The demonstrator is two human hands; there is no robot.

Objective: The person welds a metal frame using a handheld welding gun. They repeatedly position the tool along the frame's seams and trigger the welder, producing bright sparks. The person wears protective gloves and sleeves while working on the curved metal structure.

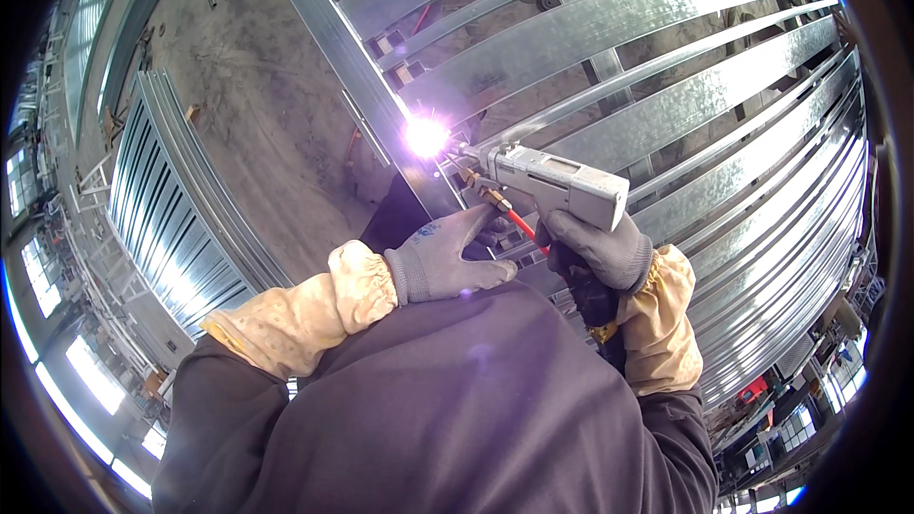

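My right hand [605, 249], in a grey glove, is closed round the handle of a white and grey handheld welding gun [557, 183]. The gun's nozzle points left, where a bright violet-white arc [427, 137] burns on the edge of a galvanized steel frame rail [328, 33]. Below the nozzle run a brass fitting [490, 195] and a thin red hose [521, 225]. My left hand [447, 257], also gloved, rests beside the frame just below the fitting. Its thumb and fingers are apart, with some fingertips hidden behind the steel. Glare covers the weld spot.
Long galvanized slats [609, 19] cross the frame to the right with gaps between them. A stack of ribbed metal panels [181, 219] lies at the left on the concrete floor [257, 114]. A black cable [595, 300] hangs under my right hand. Tan sleeve covers [305, 309] wrap my forearms.
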